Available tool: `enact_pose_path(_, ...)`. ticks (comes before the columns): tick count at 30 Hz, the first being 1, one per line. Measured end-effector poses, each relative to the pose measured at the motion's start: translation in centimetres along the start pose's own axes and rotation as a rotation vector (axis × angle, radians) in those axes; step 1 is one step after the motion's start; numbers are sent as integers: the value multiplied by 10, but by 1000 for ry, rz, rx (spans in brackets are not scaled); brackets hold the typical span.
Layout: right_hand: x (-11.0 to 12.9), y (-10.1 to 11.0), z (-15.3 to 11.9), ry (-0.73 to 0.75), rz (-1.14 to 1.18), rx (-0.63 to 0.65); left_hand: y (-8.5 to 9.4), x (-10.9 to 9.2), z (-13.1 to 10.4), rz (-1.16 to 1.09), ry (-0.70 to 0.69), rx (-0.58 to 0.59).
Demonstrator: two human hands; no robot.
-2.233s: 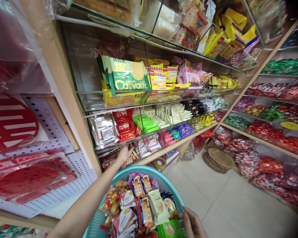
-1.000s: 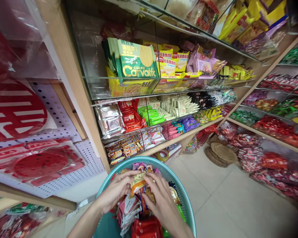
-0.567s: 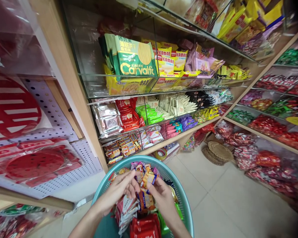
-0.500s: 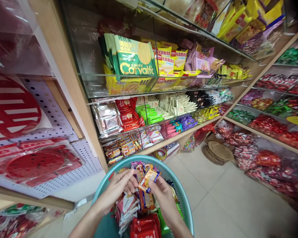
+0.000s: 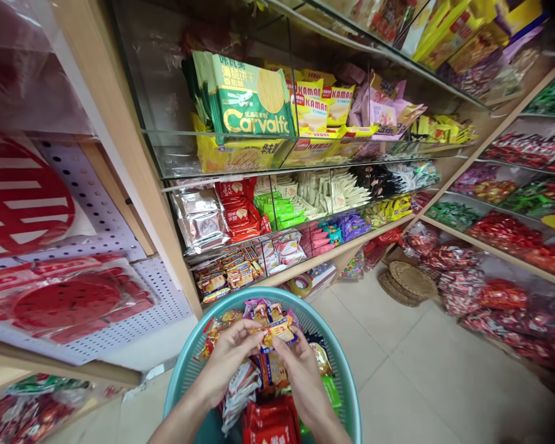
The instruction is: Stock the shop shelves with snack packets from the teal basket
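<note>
– Hands: what state?
– Both closed on one small orange-and-blue packet (image 5: pixel 281 332). Left hand (image 5: pixel 226 357) pinches its left end between thumb and fingers. Right hand (image 5: pixel 304 373) has the thumb on the near side, fingers around the right end.

– Where's the packet?
– Over the far half of the teal basket (image 5: pixel 268 291), inside the rim line as seen from above. Can't tell if it touches the contents underneath.

– Long axis?
– Crosswise to the basket, hand to hand. Right end sits a bit farther from the wearer than the left. Printed face up.

– Which hand is nearer?
– Neither, both are in contact. Right overlaps more of it; left has just the tip.

– Edges?
– Basket's far rim is closest, just beyond the packet. Side rims are farther out, past each hand. Both forearms come in over the basket's near part.

– What's below?
– Inside the basket: pink-and-white packets (image 5: pixel 240 388) on the left, red packets (image 5: pixel 271 422) toward the near side, green packet (image 5: pixel 332 391) by the right wall.

– Room around?
– Tight beyond the basket: shelf edge (image 5: pixel 305 265) runs just past the far rim. Wooden post (image 5: pixel 173 253) stands off its far left. Widest room is to the basket's right, over floor tiles (image 5: pixel 411 370); woven mats (image 5: pixel 411 280) lie farther out, to the far right.
</note>
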State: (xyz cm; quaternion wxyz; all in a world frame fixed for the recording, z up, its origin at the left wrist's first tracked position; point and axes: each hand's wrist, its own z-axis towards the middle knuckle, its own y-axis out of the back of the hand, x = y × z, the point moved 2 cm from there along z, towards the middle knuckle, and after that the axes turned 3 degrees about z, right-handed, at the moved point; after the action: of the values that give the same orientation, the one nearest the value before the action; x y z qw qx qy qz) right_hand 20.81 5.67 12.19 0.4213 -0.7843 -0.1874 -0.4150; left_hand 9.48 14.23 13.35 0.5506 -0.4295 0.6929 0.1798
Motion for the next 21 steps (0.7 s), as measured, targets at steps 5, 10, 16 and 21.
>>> enact_pose_path(5,4,4,-2,41,-124,32,1,-8,12,-42,1,12)
enact_pose_path(10,17,27,-5,125,-257,-86,7,-27,50,34,-103,-26)
enact_pose_path(16,27,93,-18,254,-278,-301,6,-30,112,234,-264,-31)
enact_pose_path(21,31,139,-33,313,-266,-460,-7,-6,140,413,-326,80)
